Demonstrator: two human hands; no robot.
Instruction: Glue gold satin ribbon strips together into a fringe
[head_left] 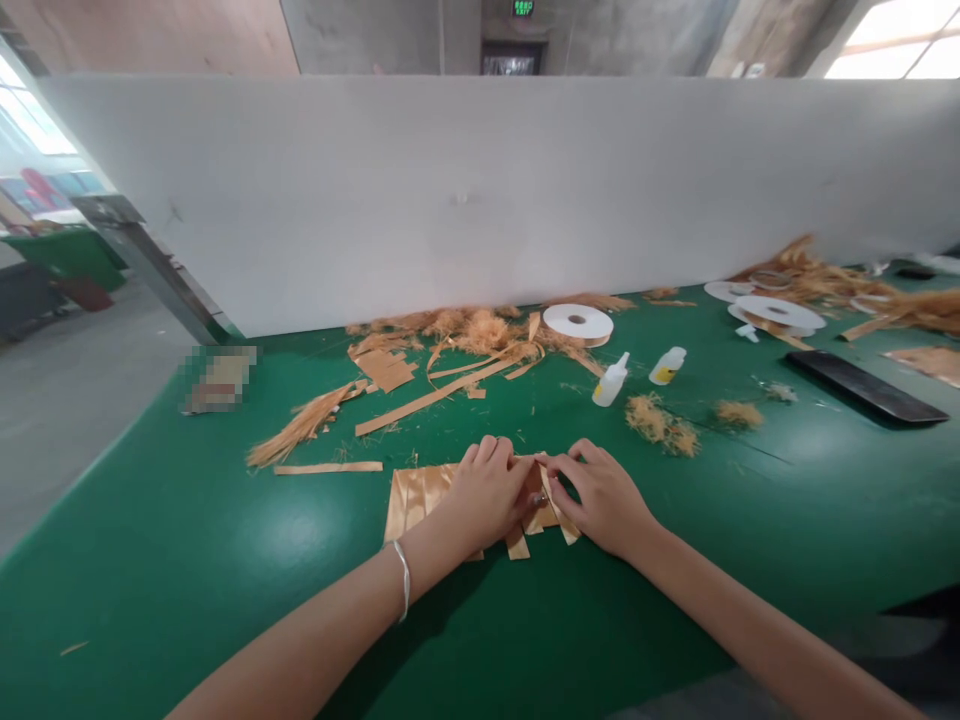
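Note:
A row of shiny golden-tan ribbon strips (409, 500) lies side by side on the green table, their lower ends uneven. My left hand (491, 488) rests over the middle of the row, fingers curled, with thumb and forefinger closed at the upper edge of the strips. Beside it, my right hand (600, 500) pinches the top end of the rightmost ribbon strip (568, 527). Both sets of fingertips nearly meet there. The left hand hides part of the row, and a small dark gap shows beneath its fingers.
Behind the hands lie frayed tan fibres (484, 330), a long loose strip (435, 397) and a white ribbon spool (577, 323). Two glue bottles (611, 382) stand right of centre, near fluffy tan tufts (660, 425). A black phone-like slab (866, 387) lies farther right. A white partition (375, 200) borders the table.

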